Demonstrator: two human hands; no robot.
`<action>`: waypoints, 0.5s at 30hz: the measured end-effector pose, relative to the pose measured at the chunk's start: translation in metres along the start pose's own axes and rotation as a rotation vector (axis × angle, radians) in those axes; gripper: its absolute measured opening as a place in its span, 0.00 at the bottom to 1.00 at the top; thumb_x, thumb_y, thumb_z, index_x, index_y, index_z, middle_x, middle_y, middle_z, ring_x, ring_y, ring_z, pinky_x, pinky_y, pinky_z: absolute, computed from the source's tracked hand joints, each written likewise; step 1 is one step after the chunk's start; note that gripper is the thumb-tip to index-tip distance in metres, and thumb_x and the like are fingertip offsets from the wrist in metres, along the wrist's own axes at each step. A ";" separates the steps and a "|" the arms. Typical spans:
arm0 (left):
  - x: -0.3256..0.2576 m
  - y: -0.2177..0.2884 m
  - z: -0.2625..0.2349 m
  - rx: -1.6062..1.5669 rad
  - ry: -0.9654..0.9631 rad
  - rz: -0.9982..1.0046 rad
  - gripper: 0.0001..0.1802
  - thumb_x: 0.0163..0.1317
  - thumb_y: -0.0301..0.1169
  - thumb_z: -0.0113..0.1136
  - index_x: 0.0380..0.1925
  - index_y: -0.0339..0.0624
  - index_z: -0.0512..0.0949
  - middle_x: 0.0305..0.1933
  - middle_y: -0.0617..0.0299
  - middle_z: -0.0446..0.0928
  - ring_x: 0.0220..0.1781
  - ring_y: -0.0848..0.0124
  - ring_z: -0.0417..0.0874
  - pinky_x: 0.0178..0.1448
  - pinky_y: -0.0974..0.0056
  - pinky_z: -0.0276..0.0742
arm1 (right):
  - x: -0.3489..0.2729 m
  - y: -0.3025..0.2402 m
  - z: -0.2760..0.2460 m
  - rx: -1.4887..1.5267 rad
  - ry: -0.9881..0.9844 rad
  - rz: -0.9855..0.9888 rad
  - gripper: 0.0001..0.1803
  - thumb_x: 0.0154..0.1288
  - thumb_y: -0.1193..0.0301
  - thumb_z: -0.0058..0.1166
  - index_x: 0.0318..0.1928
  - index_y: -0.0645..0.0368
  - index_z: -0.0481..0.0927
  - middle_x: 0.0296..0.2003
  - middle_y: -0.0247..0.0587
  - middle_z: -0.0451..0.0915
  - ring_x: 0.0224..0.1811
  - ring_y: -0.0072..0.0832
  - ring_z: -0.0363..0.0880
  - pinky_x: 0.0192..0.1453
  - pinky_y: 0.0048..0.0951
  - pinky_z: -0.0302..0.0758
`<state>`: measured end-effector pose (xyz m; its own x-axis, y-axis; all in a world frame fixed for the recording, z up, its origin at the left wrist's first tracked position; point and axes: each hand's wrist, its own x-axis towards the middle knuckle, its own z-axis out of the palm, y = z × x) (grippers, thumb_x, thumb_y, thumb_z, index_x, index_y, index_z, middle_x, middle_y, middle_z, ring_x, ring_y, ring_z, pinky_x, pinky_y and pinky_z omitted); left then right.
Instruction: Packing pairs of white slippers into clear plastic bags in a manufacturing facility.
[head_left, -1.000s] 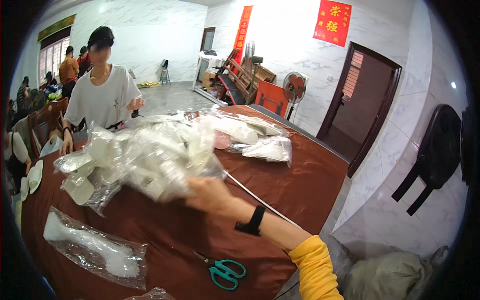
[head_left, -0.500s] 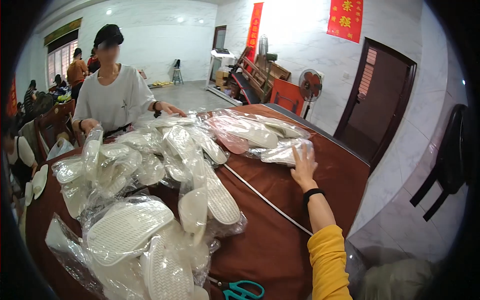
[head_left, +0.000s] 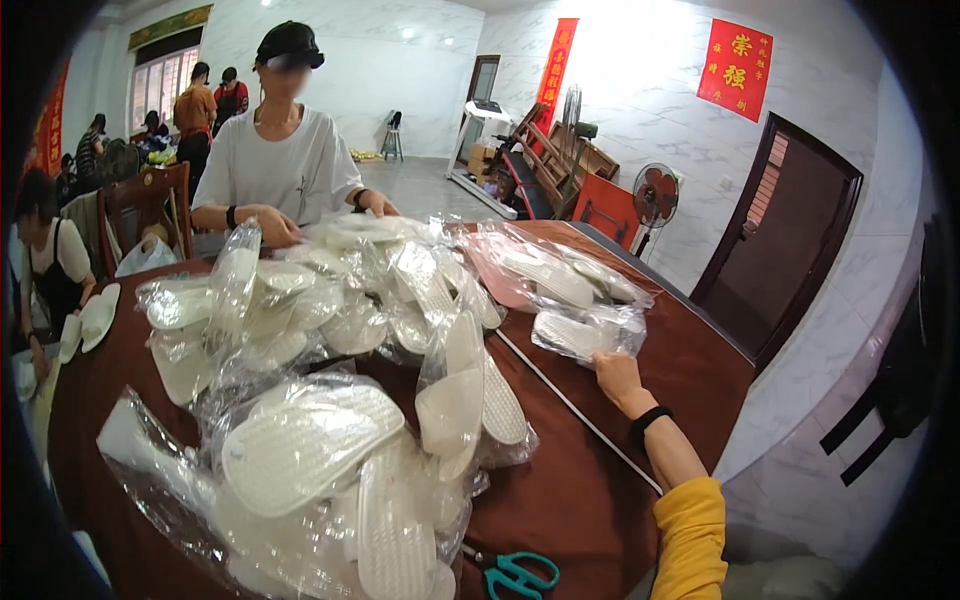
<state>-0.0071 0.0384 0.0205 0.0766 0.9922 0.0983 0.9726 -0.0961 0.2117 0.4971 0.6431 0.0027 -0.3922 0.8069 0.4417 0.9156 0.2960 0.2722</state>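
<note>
My right hand (head_left: 620,380), below a yellow sleeve and a black wristband, is closed on the near edge of a clear plastic bag with a white slipper (head_left: 572,332) in it. Just beyond it lie more bagged white slippers (head_left: 545,275) and a pink bagged one (head_left: 492,268). A big heap of bagged white slippers (head_left: 310,440) covers the left and middle of the table. My left hand is out of view.
Teal-handled scissors (head_left: 520,574) lie at the near edge of the brown-covered table (head_left: 590,470). A white strip (head_left: 570,405) crosses it. A person in a white shirt (head_left: 285,165) handles bagged slippers across the table. Loose slippers (head_left: 98,318) lie at the left edge.
My right hand has gone from spread fingers over the bagged slipper to a closed grip on its near edge. The view has shifted, and the other person's hands have come closer together.
</note>
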 end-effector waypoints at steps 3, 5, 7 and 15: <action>0.001 0.001 0.005 0.017 0.050 -0.016 0.30 0.66 0.51 0.51 0.60 0.42 0.73 0.65 0.45 0.67 0.71 0.37 0.62 0.72 0.27 0.54 | -0.034 -0.042 -0.059 0.216 0.003 -0.025 0.08 0.65 0.69 0.48 0.32 0.55 0.80 0.27 0.49 0.82 0.31 0.49 0.83 0.35 0.49 0.78; 0.000 -0.001 0.007 0.023 0.093 -0.001 0.30 0.67 0.51 0.50 0.61 0.43 0.73 0.65 0.46 0.67 0.71 0.38 0.63 0.72 0.29 0.55 | -0.053 -0.064 -0.092 0.362 0.015 0.002 0.09 0.69 0.67 0.50 0.39 0.53 0.83 0.31 0.51 0.83 0.34 0.48 0.84 0.37 0.46 0.78; 0.006 -0.001 0.008 0.002 0.089 0.005 0.30 0.66 0.50 0.51 0.62 0.44 0.72 0.66 0.47 0.66 0.72 0.40 0.61 0.74 0.32 0.53 | -0.075 -0.078 -0.120 0.845 0.057 0.209 0.09 0.70 0.69 0.50 0.41 0.56 0.83 0.31 0.47 0.84 0.33 0.38 0.85 0.41 0.35 0.78; -0.020 -0.010 0.007 -0.056 0.153 -0.064 0.35 0.53 0.53 0.64 0.58 0.48 0.75 0.66 0.44 0.65 0.72 0.37 0.57 0.74 0.28 0.42 | -0.087 -0.144 -0.266 1.435 0.491 0.350 0.14 0.77 0.64 0.46 0.48 0.61 0.81 0.38 0.30 0.80 0.39 0.15 0.74 0.43 0.20 0.71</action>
<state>-0.0171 0.0200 0.0098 -0.0234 0.9733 0.2284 0.9604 -0.0415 0.2755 0.3753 0.3938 0.1525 0.1242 0.7820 0.6108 0.1671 0.5902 -0.7897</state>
